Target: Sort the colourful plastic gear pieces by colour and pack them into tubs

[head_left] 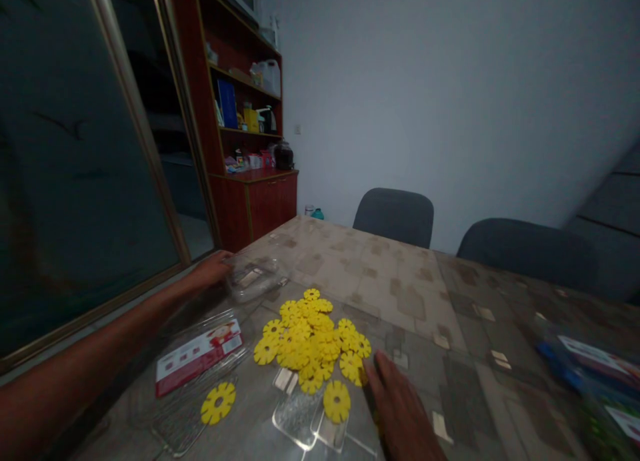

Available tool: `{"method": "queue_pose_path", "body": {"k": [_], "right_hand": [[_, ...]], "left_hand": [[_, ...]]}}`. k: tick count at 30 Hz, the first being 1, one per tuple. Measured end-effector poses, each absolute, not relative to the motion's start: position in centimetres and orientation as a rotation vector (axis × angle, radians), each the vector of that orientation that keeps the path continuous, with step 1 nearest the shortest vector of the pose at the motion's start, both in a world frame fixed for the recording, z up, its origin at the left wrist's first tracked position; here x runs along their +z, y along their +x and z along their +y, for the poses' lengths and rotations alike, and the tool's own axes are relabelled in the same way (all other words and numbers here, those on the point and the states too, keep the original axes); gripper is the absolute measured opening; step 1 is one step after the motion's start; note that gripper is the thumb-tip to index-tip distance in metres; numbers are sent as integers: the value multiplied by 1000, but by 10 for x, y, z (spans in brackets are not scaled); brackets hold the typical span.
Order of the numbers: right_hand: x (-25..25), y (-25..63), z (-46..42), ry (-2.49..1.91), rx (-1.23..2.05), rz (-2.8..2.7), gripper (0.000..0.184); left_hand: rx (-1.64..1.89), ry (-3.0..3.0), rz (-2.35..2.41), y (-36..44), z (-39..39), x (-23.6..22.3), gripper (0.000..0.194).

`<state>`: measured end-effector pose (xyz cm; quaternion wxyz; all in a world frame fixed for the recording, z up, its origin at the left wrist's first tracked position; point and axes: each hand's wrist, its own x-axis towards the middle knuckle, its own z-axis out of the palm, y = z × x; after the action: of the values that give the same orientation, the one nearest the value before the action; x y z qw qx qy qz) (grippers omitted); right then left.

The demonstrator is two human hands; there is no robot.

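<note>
A heap of several flat yellow flower-shaped discs (310, 341) lies on the table (400, 294) in front of me. One disc (218, 402) lies apart at the left, another (337, 400) near a clear plastic piece (305, 417). My left hand (213, 269) reaches out to the table's far left edge and grips a clear plastic container (253, 277). My right hand (397, 404) rests flat on the table with its fingers together, fingertips touching the right side of the heap. A clear package with a red and white label (197, 355) lies at the left.
Two grey chairs (395, 215) (525, 251) stand behind the table. A red-brown shelf cabinet (240, 114) with bottles and boxes stands at the back left beside a dark glass sliding door (75, 167). Blurred colourful packages (595, 374) lie at the table's right edge.
</note>
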<state>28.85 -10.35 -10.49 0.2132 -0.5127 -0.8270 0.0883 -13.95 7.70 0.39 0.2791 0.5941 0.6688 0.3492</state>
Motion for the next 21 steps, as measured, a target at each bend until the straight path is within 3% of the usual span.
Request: {"method": "queue_pose_path", "body": {"k": [4, 9, 14, 21], "right_hand": [[-79, 239, -84, -1512, 406, -2402, 113], [-41, 184, -48, -1604, 438, -2373, 101], [-38, 160, -20, -1591, 387, -2330, 95], [-38, 141, 8, -1580, 350, -2263, 87]], "left_hand": [[868, 1604, 1967, -162, 80, -1, 62], [859, 1747, 2078, -169, 58, 9, 70], [880, 2161, 2081, -161, -11, -8, 51], [464, 2467, 1860, -173, -74, -54, 59]]}}
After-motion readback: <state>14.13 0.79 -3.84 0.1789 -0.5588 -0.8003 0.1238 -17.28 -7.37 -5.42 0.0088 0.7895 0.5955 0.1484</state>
